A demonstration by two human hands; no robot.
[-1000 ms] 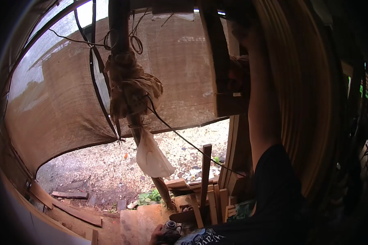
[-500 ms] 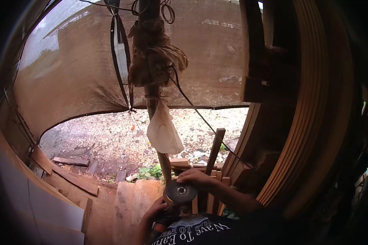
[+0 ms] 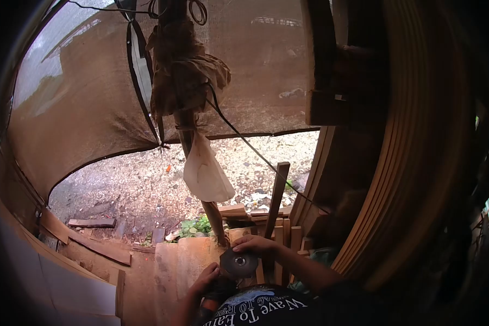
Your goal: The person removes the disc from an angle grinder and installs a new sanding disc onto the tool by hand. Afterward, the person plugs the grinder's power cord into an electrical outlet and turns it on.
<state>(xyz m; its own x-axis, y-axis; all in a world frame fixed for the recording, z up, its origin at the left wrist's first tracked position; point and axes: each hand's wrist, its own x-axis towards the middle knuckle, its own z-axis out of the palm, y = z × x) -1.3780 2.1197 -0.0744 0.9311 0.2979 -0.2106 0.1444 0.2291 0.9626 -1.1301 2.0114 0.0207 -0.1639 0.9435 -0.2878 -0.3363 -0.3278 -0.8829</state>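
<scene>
A dark round disc (image 3: pixel 239 263) with a light metal centre faces up in front of my chest, on a power tool (image 3: pixel 214 293) that is mostly hidden. My right hand (image 3: pixel 254 244) pinches the disc's upper edge with thumb and fingers. Lower and to the left, my left hand (image 3: pixel 207 276) is closed round the dark body of the tool, beside the disc. An orange part of the tool shows near my left wrist.
A wooden post (image 3: pixel 213 217) carries wrapped cloth and a hanging white bag (image 3: pixel 206 171). A black cable (image 3: pixel 244 140) slants down rightward. Upright wood offcuts (image 3: pixel 277 198) stand beyond my right arm. Long boards (image 3: pixel 402 157) lean at the right; a pale panel (image 3: pixel 73 280) lies lower left.
My right hand came down from the upper right to the disc. Since half a second ago, both hands have stayed at the disc and tool, while the view has shifted slightly.
</scene>
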